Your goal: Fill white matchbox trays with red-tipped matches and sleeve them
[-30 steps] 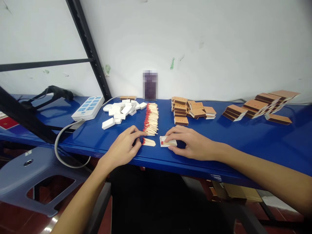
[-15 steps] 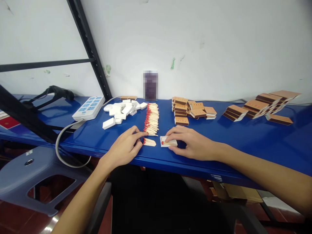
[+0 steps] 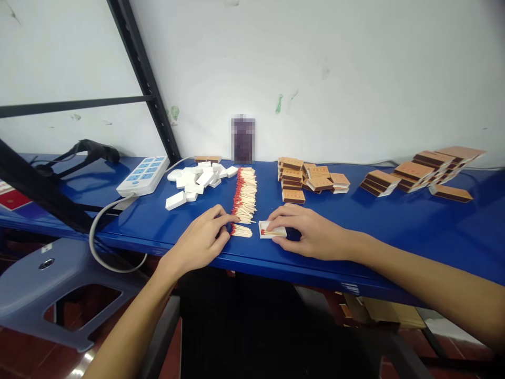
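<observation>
Nearest you, down at the lower left, stands a grey plastic stool (image 3: 35, 284), and above it runs the front edge of the blue table (image 3: 394, 226) where both your hands rest. Your left hand (image 3: 201, 239) lies low on the table with the fingers loosely curled, forefinger and thumb set at the red-headed end of a small bunch of matches (image 3: 241, 230); whether they pinch it or only touch it cannot be told. Just to the right of that bunch sits a white tray (image 3: 272, 230) with a few matches in it (heads to the left), and your right hand (image 3: 311, 231) holds it by its right side, thumb at the near edge and fingers arched over the far one. Just behind the bunch a long row of matches (image 3: 245, 193) runs away toward the wall. To its left lies a heap of empty white trays (image 3: 197, 181), then a power strip (image 3: 142, 175). To its right stand stacked orange sleeves (image 3: 294, 179), and more of them farther right (image 3: 426, 171).
</observation>
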Available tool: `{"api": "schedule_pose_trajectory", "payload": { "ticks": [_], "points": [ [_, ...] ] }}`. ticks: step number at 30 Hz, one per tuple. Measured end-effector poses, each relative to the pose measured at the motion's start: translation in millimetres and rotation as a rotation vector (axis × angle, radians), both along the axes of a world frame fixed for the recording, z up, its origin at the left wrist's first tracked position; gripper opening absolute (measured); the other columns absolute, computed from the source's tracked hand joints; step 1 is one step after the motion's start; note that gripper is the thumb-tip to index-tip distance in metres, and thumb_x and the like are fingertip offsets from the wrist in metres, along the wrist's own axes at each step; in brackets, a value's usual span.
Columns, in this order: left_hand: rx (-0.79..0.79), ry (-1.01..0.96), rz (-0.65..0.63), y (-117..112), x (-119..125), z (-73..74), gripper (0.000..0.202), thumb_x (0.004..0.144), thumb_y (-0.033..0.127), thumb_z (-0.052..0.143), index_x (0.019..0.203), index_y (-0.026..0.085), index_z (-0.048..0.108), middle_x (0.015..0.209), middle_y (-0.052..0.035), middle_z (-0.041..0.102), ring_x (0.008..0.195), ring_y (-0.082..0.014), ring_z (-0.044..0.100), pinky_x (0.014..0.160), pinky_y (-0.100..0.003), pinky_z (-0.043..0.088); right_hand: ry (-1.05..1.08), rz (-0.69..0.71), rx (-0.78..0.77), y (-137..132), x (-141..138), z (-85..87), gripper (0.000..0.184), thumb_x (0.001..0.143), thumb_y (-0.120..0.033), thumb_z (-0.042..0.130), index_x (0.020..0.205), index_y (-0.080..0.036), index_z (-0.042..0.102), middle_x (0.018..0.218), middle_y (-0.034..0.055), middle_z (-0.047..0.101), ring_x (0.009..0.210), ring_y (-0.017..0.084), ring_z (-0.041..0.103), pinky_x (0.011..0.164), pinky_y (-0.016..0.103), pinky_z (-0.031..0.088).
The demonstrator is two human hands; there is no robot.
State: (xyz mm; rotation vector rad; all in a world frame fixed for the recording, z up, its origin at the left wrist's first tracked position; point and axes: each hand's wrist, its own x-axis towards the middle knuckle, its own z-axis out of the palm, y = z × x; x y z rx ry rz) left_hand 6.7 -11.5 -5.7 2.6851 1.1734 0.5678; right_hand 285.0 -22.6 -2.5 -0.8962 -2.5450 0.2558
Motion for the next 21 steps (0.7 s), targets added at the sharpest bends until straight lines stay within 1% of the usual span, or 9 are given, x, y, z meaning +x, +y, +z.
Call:
{"api": "schedule_pose_trajectory", "payload": {
  "ticks": [6, 13, 21],
  "points": [
    [0.012, -0.027, -0.024, -0.3, 0.8, -0.2, 0.037, 0.095, 0.016, 0.040, 0.123, 0.020, 0.065, 0.106, -0.0062, 0.057, 0.097, -0.0202, 0.057, 0.087, -0.035, 0.048, 0.007, -0.009, -0.012, 0.4, 0.2, -0.9, 0.016, 0.091, -0.027, 0.057, 0.104, -0.020, 0.066, 0.109, 0.0096, 0.068, 0.100, 0.024, 0.063, 0.086, 0.040, 0.052],
    [0.070, 0.008, -0.054, -1.8, 0.7, 0.6, 0.036, 0.096, 0.016, 0.038, 0.114, 0.018, 0.068, 0.111, -0.0071, 0.061, 0.102, -0.0221, 0.056, 0.092, -0.038, 0.046, 0.002, -0.045, -0.013, 0.0, 0.7, -1.7, 0.021, 0.090, -0.028, 0.058, 0.109, -0.020, 0.062, 0.106, 0.0097, 0.068, 0.098, 0.025, 0.063, 0.084, 0.041, 0.052],
    [0.087, 0.001, -0.059, -2.0, -0.1, 0.8, 0.033, 0.096, 0.018, 0.039, 0.110, 0.019, 0.069, 0.113, -0.0073, 0.061, 0.101, -0.0222, 0.055, 0.091, -0.039, 0.046, -0.003, -0.036, -0.015, 0.2, 0.3, -2.4, 0.024, 0.091, -0.028, 0.057, 0.113, -0.020, 0.061, 0.109, 0.0101, 0.068, 0.099, 0.025, 0.063, 0.088, 0.043, 0.052]
  ]
}}
